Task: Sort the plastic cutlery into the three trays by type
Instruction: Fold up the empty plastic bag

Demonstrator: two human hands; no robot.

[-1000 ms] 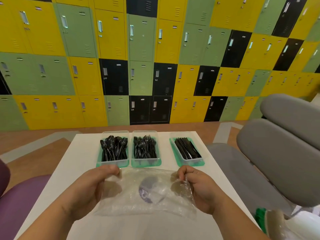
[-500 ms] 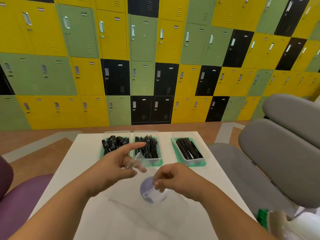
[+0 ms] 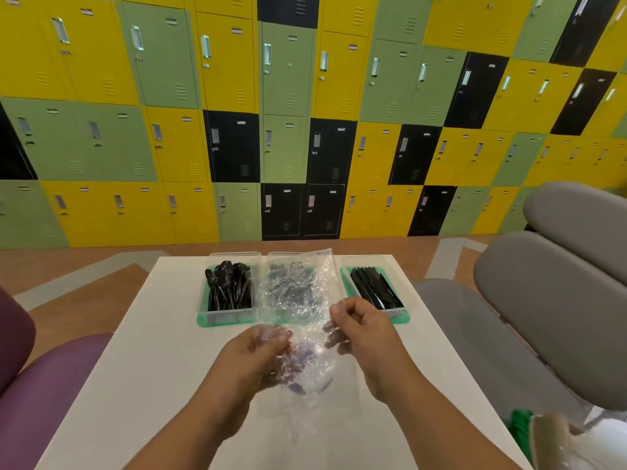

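Three clear trays on green lids stand in a row at the far side of the white table (image 3: 142,385). Black spoons fill the left tray (image 3: 226,315), black knives fill the right tray (image 3: 397,315), and the middle tray (image 3: 276,257) of forks shows only dimly through a crumpled clear plastic bag (image 3: 297,293). The bag is raised upright in front of that tray. My left hand (image 3: 252,359) grips its lower part with curled fingers. My right hand (image 3: 364,329) pinches its right edge.
A grey padded chair (image 3: 549,300) stands close at the table's right. A purple seat (image 3: 51,385) is at the left. Something green and white in plastic (image 3: 543,432) lies at the lower right corner. Coloured lockers line the wall beyond.
The bag lay flat on the table under both hands; now both hands hold it lifted and crumpled, hiding the fork tray. My left hand came back from pointing forward.
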